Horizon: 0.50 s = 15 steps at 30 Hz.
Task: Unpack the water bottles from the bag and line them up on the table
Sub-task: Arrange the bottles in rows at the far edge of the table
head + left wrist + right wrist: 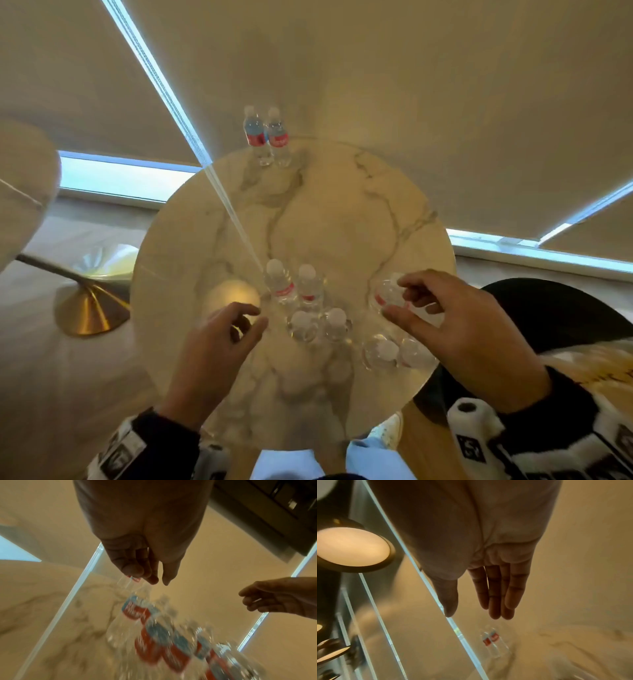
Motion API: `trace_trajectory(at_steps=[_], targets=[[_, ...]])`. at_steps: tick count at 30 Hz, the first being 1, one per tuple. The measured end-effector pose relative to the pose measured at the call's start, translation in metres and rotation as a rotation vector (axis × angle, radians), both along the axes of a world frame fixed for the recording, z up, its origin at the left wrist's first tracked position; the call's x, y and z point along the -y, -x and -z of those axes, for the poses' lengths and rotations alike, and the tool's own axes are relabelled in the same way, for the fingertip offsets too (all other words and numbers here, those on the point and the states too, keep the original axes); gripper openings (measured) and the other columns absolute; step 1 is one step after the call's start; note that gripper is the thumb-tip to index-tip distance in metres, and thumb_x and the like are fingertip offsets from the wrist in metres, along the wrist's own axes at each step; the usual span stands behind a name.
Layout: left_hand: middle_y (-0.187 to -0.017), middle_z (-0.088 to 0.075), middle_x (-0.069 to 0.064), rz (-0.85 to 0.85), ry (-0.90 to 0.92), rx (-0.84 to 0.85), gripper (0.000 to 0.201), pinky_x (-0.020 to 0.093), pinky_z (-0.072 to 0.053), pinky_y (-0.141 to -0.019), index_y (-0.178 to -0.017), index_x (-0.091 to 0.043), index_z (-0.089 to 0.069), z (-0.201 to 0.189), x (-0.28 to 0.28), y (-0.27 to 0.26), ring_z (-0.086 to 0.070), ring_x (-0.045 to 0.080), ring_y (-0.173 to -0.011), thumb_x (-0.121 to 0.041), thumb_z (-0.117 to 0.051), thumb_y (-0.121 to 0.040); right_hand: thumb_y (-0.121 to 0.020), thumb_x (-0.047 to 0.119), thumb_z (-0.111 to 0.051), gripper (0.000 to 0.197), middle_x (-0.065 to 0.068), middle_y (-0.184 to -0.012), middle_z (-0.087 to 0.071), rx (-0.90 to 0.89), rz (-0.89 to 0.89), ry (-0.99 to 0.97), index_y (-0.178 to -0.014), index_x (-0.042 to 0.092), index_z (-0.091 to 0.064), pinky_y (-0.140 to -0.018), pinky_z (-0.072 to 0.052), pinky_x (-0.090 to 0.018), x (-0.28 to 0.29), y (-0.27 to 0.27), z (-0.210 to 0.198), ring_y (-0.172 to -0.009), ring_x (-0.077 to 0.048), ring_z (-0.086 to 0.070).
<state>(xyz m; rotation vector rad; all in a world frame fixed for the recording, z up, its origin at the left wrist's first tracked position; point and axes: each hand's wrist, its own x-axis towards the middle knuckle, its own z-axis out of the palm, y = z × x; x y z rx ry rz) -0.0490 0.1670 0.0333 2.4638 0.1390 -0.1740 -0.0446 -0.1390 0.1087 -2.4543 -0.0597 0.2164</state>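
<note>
Several clear water bottles with red labels stand on the round marble table [342, 212]. Two bottles [267, 137] stand at the far edge, small in the right wrist view [489, 639]. Near me, pairs of bottles [294, 286] [318, 325] [399, 353] stand close together, blurred in the left wrist view [154, 642]. A single bottle [385, 294] stands just under my right hand [397, 296], whose straight fingers [496, 601] hold nothing. My left hand [255, 317] hovers left of the group, fingers [135, 569] loosely curled and empty.
A dark rounded object [548, 308] sits beside the table on the right; I cannot tell whether it is the bag. Another table's gold pedestal base [89, 308] stands on the floor at left. My shoe [387, 431] shows below the near rim.
</note>
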Motion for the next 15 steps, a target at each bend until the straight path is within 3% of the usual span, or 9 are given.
trace_trajectory(at_steps=[3, 6, 9, 12, 15], targets=[[-0.088, -0.061, -0.014, 0.092, 0.023, 0.078, 0.026, 0.008, -0.041, -0.065, -0.109, -0.038, -0.064, 0.007, -0.014, -0.063, -0.060, 0.005, -0.075, -0.044, -0.071, -0.086, -0.086, 0.058, -0.056, 0.039, 0.015, -0.101, -0.060, -0.032, -0.165, 0.121, -0.116, 0.033, -0.056, -0.075, -0.047, -0.024, -0.060, -0.049, -0.003, -0.082, -0.002, -0.056], [-0.107, -0.052, -0.013, 0.275, -0.017, -0.021, 0.051, 0.022, -0.052, -0.078, -0.126, -0.041, -0.053, 0.023, -0.016, -0.106, -0.059, 0.005, -0.087, -0.052, -0.074, -0.081, -0.086, 0.055, -0.058, 0.046, 0.002, -0.107, -0.060, -0.176, -0.324, 0.395, -0.119, 0.024, -0.053, -0.074, -0.041, -0.030, -0.112, -0.098, 0.024, -0.089, -0.017, -0.055], [-0.116, -0.051, -0.008, 0.398, -0.044, -0.090, 0.048, 0.024, -0.053, -0.080, -0.125, -0.034, -0.054, 0.034, -0.017, -0.123, -0.059, 0.010, -0.087, -0.045, -0.075, -0.083, -0.081, 0.051, -0.067, 0.043, -0.001, -0.084, -0.055, -0.340, -0.354, 0.557, -0.104, 0.017, -0.056, -0.065, -0.039, -0.032, -0.144, -0.132, 0.048, -0.078, -0.023, -0.053], [-0.112, -0.054, -0.007, 0.435, -0.017, -0.097, 0.040, 0.022, -0.050, -0.076, -0.122, -0.029, -0.058, 0.043, -0.021, -0.131, -0.058, 0.011, -0.083, -0.038, -0.073, -0.086, -0.083, 0.039, -0.069, 0.028, -0.004, -0.084, -0.057, -0.378, -0.305, 0.516, -0.091, 0.016, -0.055, -0.063, -0.041, -0.032, -0.154, -0.145, 0.063, -0.076, -0.024, -0.054], [-0.112, -0.053, -0.008, 0.473, 0.054, -0.089, 0.041, 0.020, -0.051, -0.076, -0.126, -0.029, -0.057, 0.049, -0.023, -0.145, -0.060, 0.010, -0.084, -0.036, -0.071, -0.088, -0.084, 0.029, -0.065, 0.019, -0.003, -0.086, -0.057, -0.375, -0.233, 0.429, -0.094, 0.015, -0.057, -0.064, -0.043, -0.032, -0.151, -0.152, 0.075, -0.078, -0.025, -0.057]])
